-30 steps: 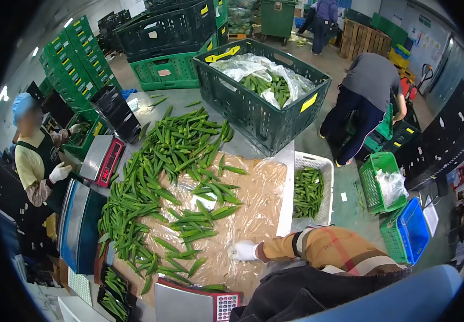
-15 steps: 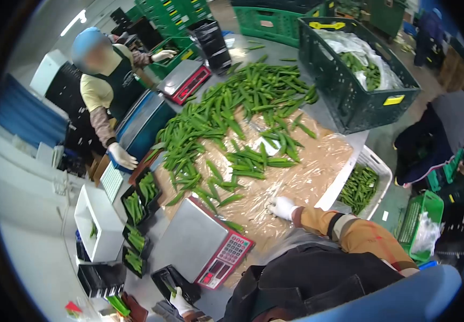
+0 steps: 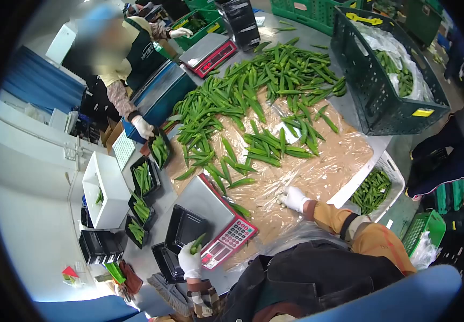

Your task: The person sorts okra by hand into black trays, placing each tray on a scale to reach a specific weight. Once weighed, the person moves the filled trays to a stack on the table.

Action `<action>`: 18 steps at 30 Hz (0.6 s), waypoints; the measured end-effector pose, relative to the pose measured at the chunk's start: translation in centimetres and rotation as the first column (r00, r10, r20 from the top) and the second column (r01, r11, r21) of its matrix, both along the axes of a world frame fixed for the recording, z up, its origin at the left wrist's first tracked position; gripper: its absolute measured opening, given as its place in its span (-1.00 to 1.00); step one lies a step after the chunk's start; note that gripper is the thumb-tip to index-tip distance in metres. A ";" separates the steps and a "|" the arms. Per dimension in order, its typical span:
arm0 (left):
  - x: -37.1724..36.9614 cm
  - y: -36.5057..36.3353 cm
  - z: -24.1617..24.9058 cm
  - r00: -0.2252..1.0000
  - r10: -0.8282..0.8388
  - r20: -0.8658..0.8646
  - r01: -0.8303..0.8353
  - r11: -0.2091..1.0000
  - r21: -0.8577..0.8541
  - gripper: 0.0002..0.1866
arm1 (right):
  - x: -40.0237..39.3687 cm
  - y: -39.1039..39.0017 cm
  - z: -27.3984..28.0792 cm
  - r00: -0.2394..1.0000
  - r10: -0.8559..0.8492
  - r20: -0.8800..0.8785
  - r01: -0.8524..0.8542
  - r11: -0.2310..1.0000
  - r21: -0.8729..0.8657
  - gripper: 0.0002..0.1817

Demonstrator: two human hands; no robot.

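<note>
My left hand (image 3: 190,264), in a white glove, pinches okra (image 3: 197,244) over the lower edge of the scale. Beside it, an empty black tray (image 3: 185,228) sits on the plate of the red-and-grey scale (image 3: 210,196). A second black tray (image 3: 166,262) lies lower, partly under my left hand. My right hand (image 3: 295,199), also gloved, rests on the plastic-covered brown sheet (image 3: 328,166) with fingers curled; whatever they may grip is hidden. Beyond it spreads a large pile of okra (image 3: 253,86).
Okra-filled black trays (image 3: 142,180) line the left side. Across the table, a co-worker's gloved hand (image 3: 144,127) touches another filled tray (image 3: 159,150). A dark green crate (image 3: 388,107) stands at back right, above a white basket (image 3: 396,185) of okra. A second scale (image 3: 208,53) is at the back.
My left hand has risen with okra, and a black tray now sits on the scale. The co-worker's hand has reached a filled tray. My view has shifted; my right hand stays on the plastic.
</note>
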State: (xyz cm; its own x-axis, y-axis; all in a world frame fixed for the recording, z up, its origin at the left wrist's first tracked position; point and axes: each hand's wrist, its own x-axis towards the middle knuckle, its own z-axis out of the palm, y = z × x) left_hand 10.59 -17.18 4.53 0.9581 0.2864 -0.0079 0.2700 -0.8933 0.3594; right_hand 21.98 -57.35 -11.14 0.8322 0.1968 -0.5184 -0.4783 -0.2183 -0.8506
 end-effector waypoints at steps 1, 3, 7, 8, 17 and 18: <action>0.1 -1.1 0.5 0.997 0.042 0.063 -0.039 0.998 -0.052 -0.79 | 0.3 -0.3 0.4 0.998 -0.017 -0.062 0.023 0.996 0.091 -0.80; 0.8 -2.2 2.2 0.991 0.099 0.086 -0.101 0.995 0.017 -0.78 | 1.7 -1.8 3.0 0.995 -0.100 -0.012 0.101 0.992 0.075 -0.80; 6.2 -8.4 4.6 0.974 0.171 0.149 -0.065 0.841 -0.538 -0.74 | 7.7 -3.7 5.9 0.875 -0.120 0.469 0.250 0.942 -0.226 -0.57; 8.0 -9.4 3.2 0.975 0.112 0.191 0.011 0.836 -0.549 -0.71 | 9.3 -3.6 7.3 0.836 0.013 0.548 0.246 0.885 -0.395 -0.42; 26.4 -22.5 -8.3 0.949 -0.271 0.160 0.295 0.943 -0.152 -0.67 | 19.4 3.2 4.3 0.855 0.486 0.180 0.041 0.282 -0.958 0.33; 27.3 -23.4 -9.6 0.959 -0.273 0.073 0.279 0.956 -0.087 -0.67 | 19.9 3.0 4.1 0.862 0.477 0.173 0.027 0.297 -0.954 0.31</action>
State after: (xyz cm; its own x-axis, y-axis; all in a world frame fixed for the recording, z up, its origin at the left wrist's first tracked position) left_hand 37.90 -40.55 -5.11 0.9993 0.0115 0.0369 -0.0066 -0.8906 0.4547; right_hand 41.93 -54.34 -7.01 0.9851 0.0270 -0.1697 0.0132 -0.9966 -0.0815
